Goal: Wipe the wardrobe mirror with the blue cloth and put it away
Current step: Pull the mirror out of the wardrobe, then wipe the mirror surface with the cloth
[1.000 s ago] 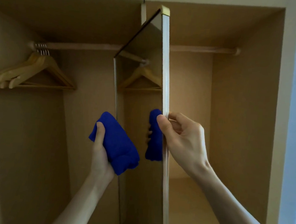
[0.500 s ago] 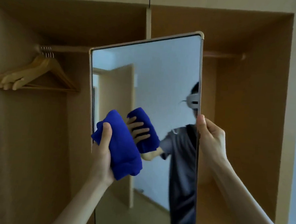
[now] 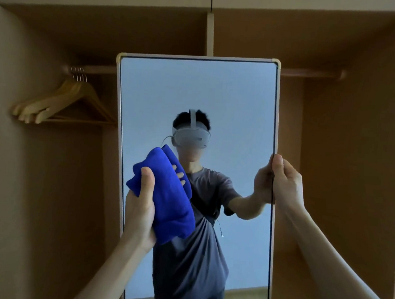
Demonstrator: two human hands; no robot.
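The wardrobe mirror [image 3: 218, 99] stands upright, its long axis vertical, its glass squarely facing the person; the left hand [image 3: 142, 206] grips the bunched blue cloth [image 3: 168, 200] right at the glass near its left edge — whether it touches I cannot tell; the right hand [image 3: 284, 180] pinches the frame's right edge, thumb in front, fingers behind, steadying it; so the left hand is the nearer for wiping, with most of the glass lying above and to the right of the cloth — the wipe looks barely begun.
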